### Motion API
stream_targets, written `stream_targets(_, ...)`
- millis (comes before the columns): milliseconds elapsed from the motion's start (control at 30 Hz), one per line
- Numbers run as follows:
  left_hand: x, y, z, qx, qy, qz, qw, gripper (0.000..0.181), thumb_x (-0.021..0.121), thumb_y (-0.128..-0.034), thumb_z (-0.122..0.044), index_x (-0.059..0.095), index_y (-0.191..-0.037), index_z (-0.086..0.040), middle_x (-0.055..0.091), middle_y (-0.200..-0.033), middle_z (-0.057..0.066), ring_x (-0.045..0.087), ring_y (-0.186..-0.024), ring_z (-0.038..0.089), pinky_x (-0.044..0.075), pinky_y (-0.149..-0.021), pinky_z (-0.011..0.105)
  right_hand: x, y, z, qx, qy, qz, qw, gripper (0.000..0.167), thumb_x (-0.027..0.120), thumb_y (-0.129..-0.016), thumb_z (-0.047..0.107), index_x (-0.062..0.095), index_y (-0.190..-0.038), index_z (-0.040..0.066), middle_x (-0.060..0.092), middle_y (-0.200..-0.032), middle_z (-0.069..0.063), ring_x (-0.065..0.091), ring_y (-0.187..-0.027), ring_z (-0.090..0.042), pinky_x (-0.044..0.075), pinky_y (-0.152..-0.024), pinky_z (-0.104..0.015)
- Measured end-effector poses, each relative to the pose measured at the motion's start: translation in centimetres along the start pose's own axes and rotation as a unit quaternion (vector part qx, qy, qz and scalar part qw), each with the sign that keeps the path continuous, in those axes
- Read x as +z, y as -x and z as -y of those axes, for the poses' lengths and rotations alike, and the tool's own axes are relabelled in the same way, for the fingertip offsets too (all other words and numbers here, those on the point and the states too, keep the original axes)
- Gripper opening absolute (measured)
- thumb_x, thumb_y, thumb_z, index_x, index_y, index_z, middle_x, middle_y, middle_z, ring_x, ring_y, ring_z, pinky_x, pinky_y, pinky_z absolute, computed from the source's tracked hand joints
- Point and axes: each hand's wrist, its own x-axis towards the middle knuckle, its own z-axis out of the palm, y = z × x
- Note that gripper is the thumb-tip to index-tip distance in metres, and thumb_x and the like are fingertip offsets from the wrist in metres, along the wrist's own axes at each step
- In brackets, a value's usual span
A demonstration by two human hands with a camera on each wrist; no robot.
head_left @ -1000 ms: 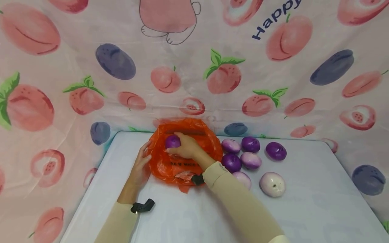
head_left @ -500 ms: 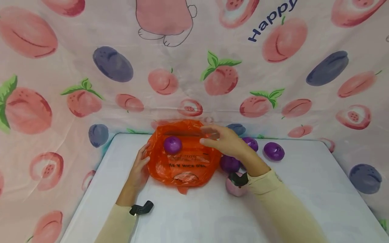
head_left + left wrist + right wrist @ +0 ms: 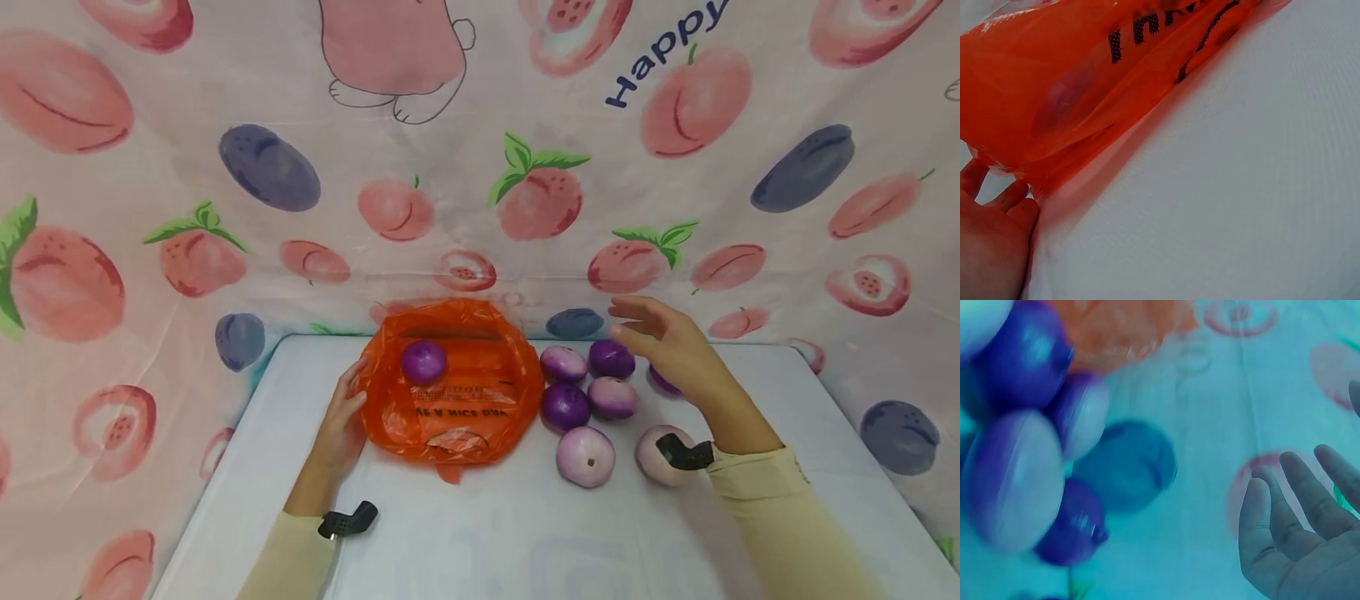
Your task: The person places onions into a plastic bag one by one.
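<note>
An orange plastic bag [image 3: 465, 442] lies with its mouth spread wide, and one purple onion [image 3: 423, 362] rests inside it. The left hand [image 3: 339, 425] touches the bag's left edge with relaxed fingers; in the left wrist view its fingertips meet the orange plastic [image 3: 1085, 106]. Empty, the right hand [image 3: 678, 350] hovers over the back right onions, fingers extended and apart. Below and beside it are a dark purple onion [image 3: 611, 360] and another, partly covered by the hand [image 3: 663, 382]. The right wrist view shows the right hand [image 3: 1304, 531] beside several onions [image 3: 1016, 481], touching none.
Just right of the bag sit a half-pale onion [image 3: 564, 364], a dark one [image 3: 566, 407] and a pale purple one [image 3: 612, 397]. Nearer the front are two pale onions [image 3: 585, 457], one partly behind the right wrist's black camera [image 3: 684, 452]. A fruit-print cloth [image 3: 465, 150] hangs behind the white table [image 3: 480, 533].
The right hand has let go of the purple onion inside the bag and moved right, out over the onions on the table. The left hand has stayed at the bag's edge.
</note>
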Motion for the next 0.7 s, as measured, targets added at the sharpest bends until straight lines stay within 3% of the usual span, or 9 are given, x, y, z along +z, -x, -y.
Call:
stream_targets(167,0.1,0.0,-0.2,-0.007,0.004,-0.006,1.0,0.057,0.038,-0.1068,-0.014,0.024,-0.162,-0.021,0.025,-0.168,0.002,0.025,-0.154,0.032,0.043,-0.115,0.031,-2.3,0.7,-2.1,0.025,0.01,-0.024,0.9993,0.061,0.063,-0.099,0.044,0.045,-0.153,0.02,0.052,-0.153,-0.011,0.059,-0.124,-0.006,0.053,-0.091,-0.014)
stream_targets(300,0.2,0.0,-0.5,-0.007,0.004,-0.01,0.9999,0.057,0.037,-0.1064,-0.013,0.024,-0.162,-0.021,0.025,-0.168,0.002,0.026,-0.154,0.032,0.044,-0.115,0.031,-3.7,1.1,-4.0,0.036,0.012,-0.043,0.9983,0.064,0.062,-0.1,0.042,0.043,-0.154,0.014,0.049,-0.154,-0.016,0.057,-0.112,0.01,0.052,-0.086,-0.009)
stream_targets(433,0.2,0.0,-0.6,-0.007,0.0,-0.012,0.9999,0.057,0.037,-0.1062,-0.012,0.024,-0.162,-0.021,0.026,-0.168,0.002,0.025,-0.154,0.033,0.044,-0.115,0.03,-4.8,1.3,-6.0,0.05,0.021,-0.058,0.9968,0.067,0.061,-0.101,0.042,0.04,-0.155,0.007,0.046,-0.154,-0.023,0.054,-0.107,0.013,0.051,-0.083,-0.008)
stream_targets(500,0.2,0.0,-0.5,-0.007,-0.003,-0.011,0.9999,0.057,0.037,-0.1063,-0.013,0.024,-0.162,-0.021,0.026,-0.168,0.001,0.025,-0.154,0.033,0.043,-0.115,0.03,-5.2,1.4,-7.2,0.064,0.031,-0.062,0.9955,0.07,0.059,-0.101,0.044,0.038,-0.156,0.006,0.044,-0.155,-0.024,0.055,-0.113,0.006,0.05,-0.082,-0.007)
stream_targets(600,0.2,0.0,-0.5,-0.009,-0.006,-0.008,0.9999,0.057,0.037,-0.1066,-0.013,0.024,-0.162,-0.021,0.026,-0.168,0.001,0.026,-0.154,0.032,0.043,-0.115,0.029,-5.6,1.5,-9.3,0.092,0.037,-0.064,0.993,0.075,0.059,-0.101,0.048,0.036,-0.157,0.004,0.04,-0.158,-0.025,0.056,-0.128,-0.018,0.049,-0.08,-0.006)
stream_targets(700,0.2,0.1,-0.5,-0.01,-0.004,-0.006,0.9999,0.057,0.038,-0.1066,-0.014,0.024,-0.162,-0.02,0.026,-0.168,0.001,0.025,-0.155,0.032,0.043,-0.115,0.029,-5.7,1.5,-11.8,0.124,0.034,-0.063,0.9897,0.081,0.059,-0.1,0.052,0.032,-0.158,0.003,0.034,-0.162,-0.026,0.044,-0.141,-0.042,0.05,-0.079,-0.007)
